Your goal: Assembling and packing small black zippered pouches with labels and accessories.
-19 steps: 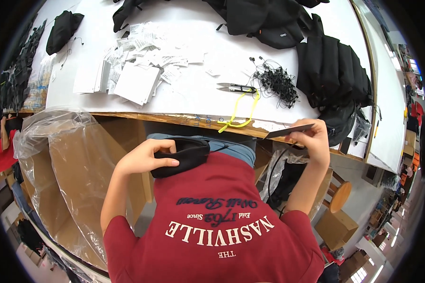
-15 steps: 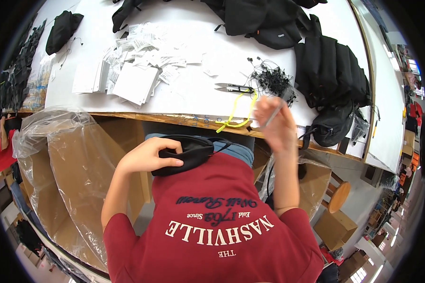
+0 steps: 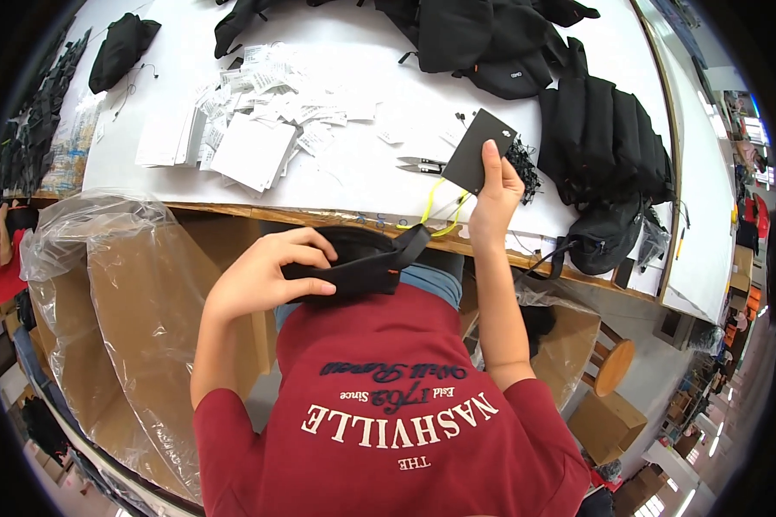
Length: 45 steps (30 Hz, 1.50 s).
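Note:
Against my waist, my left hand (image 3: 278, 269) grips a small black fabric pouch (image 3: 353, 274) by its left side, fingers over the rim and thumb in front. The pouch gapes at the top, and a strap loop sticks up at its right end. Raised over the table edge, my right hand (image 3: 497, 194) pinches a dark rectangular card tag (image 3: 479, 148) between thumb and fingers. Behind the tag lie black thread snips (image 3: 422, 164) with a yellow cord (image 3: 434, 200), and a tangle of black tag strings (image 3: 524, 164), both partly hidden.
White cards (image 3: 254, 153) stand in stacks beside a heap of printed white labels (image 3: 272, 86). Black bags (image 3: 608, 129) are piled at right and along the back. Below the wooden table edge (image 3: 293, 214), a plastic-lined cardboard box (image 3: 147, 319) stands at left.
My right hand has turned the tag from edge-on to flat, tilted above the snips. The pouch in my left hand has risen slightly and opened wider, its strap loop now upright.

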Each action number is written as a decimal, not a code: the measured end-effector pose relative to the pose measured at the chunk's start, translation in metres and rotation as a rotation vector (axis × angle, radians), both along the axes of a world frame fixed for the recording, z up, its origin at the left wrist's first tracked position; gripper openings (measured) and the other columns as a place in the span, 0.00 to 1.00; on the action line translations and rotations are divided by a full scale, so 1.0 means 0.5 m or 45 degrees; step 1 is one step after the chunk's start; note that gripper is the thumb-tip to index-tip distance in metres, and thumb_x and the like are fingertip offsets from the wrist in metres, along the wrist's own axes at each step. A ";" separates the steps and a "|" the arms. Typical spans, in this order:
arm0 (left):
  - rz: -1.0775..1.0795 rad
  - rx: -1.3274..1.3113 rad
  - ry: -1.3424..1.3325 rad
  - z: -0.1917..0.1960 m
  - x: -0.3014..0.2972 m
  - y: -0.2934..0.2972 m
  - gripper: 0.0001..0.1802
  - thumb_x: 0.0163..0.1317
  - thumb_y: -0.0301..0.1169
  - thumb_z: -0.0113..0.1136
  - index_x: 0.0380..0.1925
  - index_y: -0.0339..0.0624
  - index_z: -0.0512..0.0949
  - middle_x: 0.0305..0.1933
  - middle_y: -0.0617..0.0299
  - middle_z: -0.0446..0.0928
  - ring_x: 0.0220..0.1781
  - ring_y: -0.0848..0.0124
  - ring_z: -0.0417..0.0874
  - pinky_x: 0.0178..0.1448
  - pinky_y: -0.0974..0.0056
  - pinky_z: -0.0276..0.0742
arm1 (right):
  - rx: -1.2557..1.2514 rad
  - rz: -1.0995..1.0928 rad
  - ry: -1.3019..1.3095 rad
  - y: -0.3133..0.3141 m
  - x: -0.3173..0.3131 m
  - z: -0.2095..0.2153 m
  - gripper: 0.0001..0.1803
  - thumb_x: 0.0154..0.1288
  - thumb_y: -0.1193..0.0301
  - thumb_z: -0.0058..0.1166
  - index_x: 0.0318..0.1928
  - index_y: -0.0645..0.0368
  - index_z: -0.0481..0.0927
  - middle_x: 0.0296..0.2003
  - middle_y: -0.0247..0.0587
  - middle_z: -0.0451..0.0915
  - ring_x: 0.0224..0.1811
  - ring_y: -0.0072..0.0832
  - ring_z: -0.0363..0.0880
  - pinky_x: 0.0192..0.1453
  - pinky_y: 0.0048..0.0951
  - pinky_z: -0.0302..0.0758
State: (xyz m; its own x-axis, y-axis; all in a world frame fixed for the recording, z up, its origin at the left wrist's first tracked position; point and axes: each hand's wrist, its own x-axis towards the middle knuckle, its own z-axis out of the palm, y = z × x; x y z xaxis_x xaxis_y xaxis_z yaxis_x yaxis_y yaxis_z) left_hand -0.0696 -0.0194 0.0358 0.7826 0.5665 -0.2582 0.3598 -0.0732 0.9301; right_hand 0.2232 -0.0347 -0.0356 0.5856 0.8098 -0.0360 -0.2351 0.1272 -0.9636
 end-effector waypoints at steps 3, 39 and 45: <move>-0.032 0.077 -0.016 0.011 0.023 0.009 0.13 0.50 0.32 0.70 0.31 0.36 0.80 0.45 0.57 0.78 0.43 0.63 0.79 0.46 0.64 0.74 | -0.028 -0.024 0.007 -0.006 0.005 0.022 0.14 0.69 0.65 0.55 0.29 0.61 0.83 0.28 0.29 0.82 0.28 0.11 0.75 0.32 0.15 0.69; -0.348 0.797 -0.363 -0.072 0.186 0.011 0.10 0.50 0.33 0.67 0.31 0.43 0.78 0.43 0.61 0.77 0.52 0.63 0.75 0.61 0.57 0.66 | -0.689 1.264 -1.216 -0.120 0.031 0.122 0.11 0.61 0.61 0.58 0.33 0.54 0.86 0.16 0.44 0.77 0.18 0.39 0.75 0.26 0.35 0.70; -0.499 0.678 -0.116 -0.072 0.187 0.010 0.11 0.54 0.36 0.66 0.33 0.43 0.79 0.29 0.61 0.78 0.38 0.62 0.76 0.51 0.61 0.69 | -0.823 1.300 -1.253 -0.103 0.016 0.146 0.10 0.59 0.61 0.60 0.31 0.53 0.87 0.15 0.42 0.76 0.16 0.35 0.74 0.24 0.32 0.67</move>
